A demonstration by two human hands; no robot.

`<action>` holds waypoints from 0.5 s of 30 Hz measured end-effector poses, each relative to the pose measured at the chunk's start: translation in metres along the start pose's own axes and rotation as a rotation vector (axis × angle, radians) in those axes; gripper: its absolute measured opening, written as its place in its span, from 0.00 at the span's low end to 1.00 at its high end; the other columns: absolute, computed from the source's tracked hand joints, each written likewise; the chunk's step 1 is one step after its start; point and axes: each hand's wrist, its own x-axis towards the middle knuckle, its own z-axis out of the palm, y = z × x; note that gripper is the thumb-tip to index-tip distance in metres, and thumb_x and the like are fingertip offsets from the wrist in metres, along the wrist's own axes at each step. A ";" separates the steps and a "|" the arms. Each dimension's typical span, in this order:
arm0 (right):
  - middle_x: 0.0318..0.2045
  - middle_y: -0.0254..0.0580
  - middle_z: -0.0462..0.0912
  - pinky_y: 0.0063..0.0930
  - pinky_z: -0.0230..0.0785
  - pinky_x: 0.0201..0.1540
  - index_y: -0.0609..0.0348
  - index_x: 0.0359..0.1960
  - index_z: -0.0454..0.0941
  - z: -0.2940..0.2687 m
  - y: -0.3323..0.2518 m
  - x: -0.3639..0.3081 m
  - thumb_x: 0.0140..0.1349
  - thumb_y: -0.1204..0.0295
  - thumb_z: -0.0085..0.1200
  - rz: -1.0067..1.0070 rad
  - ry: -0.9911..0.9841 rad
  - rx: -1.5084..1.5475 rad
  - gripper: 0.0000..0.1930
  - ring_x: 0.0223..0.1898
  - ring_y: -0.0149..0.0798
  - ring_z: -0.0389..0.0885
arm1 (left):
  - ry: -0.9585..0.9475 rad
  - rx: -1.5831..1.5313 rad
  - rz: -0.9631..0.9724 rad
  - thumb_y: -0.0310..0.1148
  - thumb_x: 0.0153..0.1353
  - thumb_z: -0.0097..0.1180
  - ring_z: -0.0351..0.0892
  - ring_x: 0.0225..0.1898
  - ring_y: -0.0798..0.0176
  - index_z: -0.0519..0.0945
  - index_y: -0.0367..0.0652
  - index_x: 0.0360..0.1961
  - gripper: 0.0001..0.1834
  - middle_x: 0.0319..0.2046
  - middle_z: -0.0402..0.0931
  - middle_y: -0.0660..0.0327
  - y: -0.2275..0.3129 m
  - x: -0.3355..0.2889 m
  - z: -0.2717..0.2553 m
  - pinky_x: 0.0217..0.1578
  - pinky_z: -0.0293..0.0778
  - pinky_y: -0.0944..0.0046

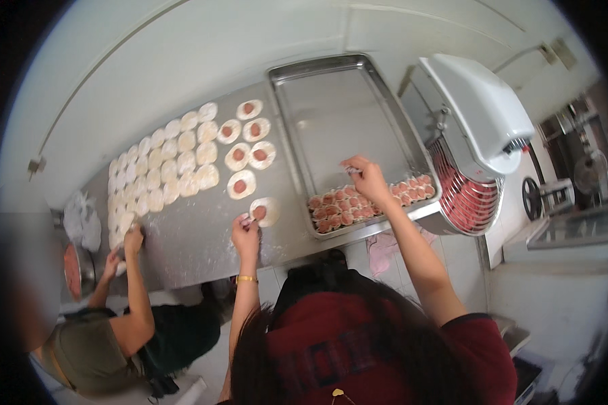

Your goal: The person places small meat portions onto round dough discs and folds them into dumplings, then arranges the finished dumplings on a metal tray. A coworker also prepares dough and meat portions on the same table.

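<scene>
My left hand (245, 233) has its fingertips pinched at the near edge of a round dough wrapper (269, 220) with a lump of pink meat filling on it. Over the large metal tray (344, 94), my right hand (368, 179) has loosely bent fingers that look apart, with pale dusting at their tips. Below it, rows of open-topped meat dumplings (344, 204) fill the near end of the tray. Several more filled wrappers (241, 184) lie on the steel table (203, 243), between the tray and the plain wrappers.
Overlapping rows of plain wrappers (162, 165) cover the table's left part. A co-worker's hands (134, 239) are at their near corner. A metal bowl of meat (81, 270) and a plastic bag (82, 223) are far left. Right of the tray stands a white mixer (479, 108) with a guarded bowl.
</scene>
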 end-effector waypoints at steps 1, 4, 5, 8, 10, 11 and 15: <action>0.38 0.49 0.79 0.38 0.70 0.42 0.62 0.40 0.79 0.019 -0.012 -0.002 0.48 0.83 0.46 0.025 -0.080 0.022 0.17 0.38 0.51 0.79 | -0.021 0.096 0.050 0.25 0.48 0.59 0.77 0.24 0.62 0.77 0.33 0.38 0.14 0.22 0.77 0.55 0.000 0.001 -0.003 0.30 0.73 0.63; 0.37 0.50 0.78 0.41 0.70 0.41 0.62 0.39 0.78 0.077 -0.038 -0.015 0.48 0.81 0.48 -0.046 -0.254 0.041 0.15 0.38 0.52 0.78 | -0.071 0.298 0.068 0.27 0.47 0.59 0.79 0.25 0.60 0.78 0.34 0.39 0.16 0.24 0.78 0.53 0.005 0.000 -0.015 0.31 0.74 0.63; 0.37 0.50 0.77 0.42 0.70 0.41 0.63 0.39 0.78 0.097 -0.044 -0.019 0.48 0.80 0.49 -0.098 -0.276 -0.011 0.15 0.38 0.52 0.77 | -0.091 0.347 0.065 0.27 0.46 0.59 0.79 0.26 0.58 0.79 0.35 0.39 0.16 0.25 0.79 0.52 0.008 -0.003 -0.020 0.32 0.74 0.62; 0.37 0.51 0.76 0.43 0.69 0.44 0.65 0.39 0.78 0.144 -0.054 -0.028 0.49 0.80 0.49 -0.104 -0.291 -0.112 0.14 0.40 0.55 0.76 | -0.091 0.403 0.063 0.27 0.45 0.59 0.80 0.26 0.55 0.80 0.37 0.37 0.15 0.26 0.79 0.50 0.017 -0.016 -0.035 0.32 0.75 0.61; 0.36 0.52 0.74 0.45 0.68 0.43 0.66 0.35 0.76 0.168 -0.057 -0.033 0.48 0.79 0.50 -0.066 -0.281 -0.214 0.11 0.40 0.55 0.75 | -0.093 0.407 0.039 0.26 0.44 0.58 0.81 0.28 0.54 0.80 0.38 0.37 0.15 0.27 0.79 0.50 0.021 -0.023 -0.042 0.32 0.75 0.60; 0.35 0.52 0.75 0.45 0.68 0.43 0.65 0.34 0.76 0.176 -0.058 -0.037 0.48 0.79 0.51 -0.068 -0.288 -0.242 0.10 0.39 0.55 0.75 | -0.093 0.406 0.044 0.25 0.45 0.58 0.81 0.28 0.54 0.80 0.38 0.38 0.15 0.28 0.79 0.49 0.021 -0.026 -0.044 0.33 0.75 0.61; 0.33 0.52 0.75 0.46 0.68 0.40 0.65 0.30 0.74 0.195 -0.056 -0.045 0.47 0.78 0.52 -0.057 -0.308 -0.243 0.07 0.37 0.56 0.75 | -0.105 0.331 0.080 0.23 0.47 0.56 0.81 0.31 0.63 0.79 0.36 0.42 0.17 0.31 0.80 0.54 0.016 -0.034 -0.047 0.35 0.75 0.65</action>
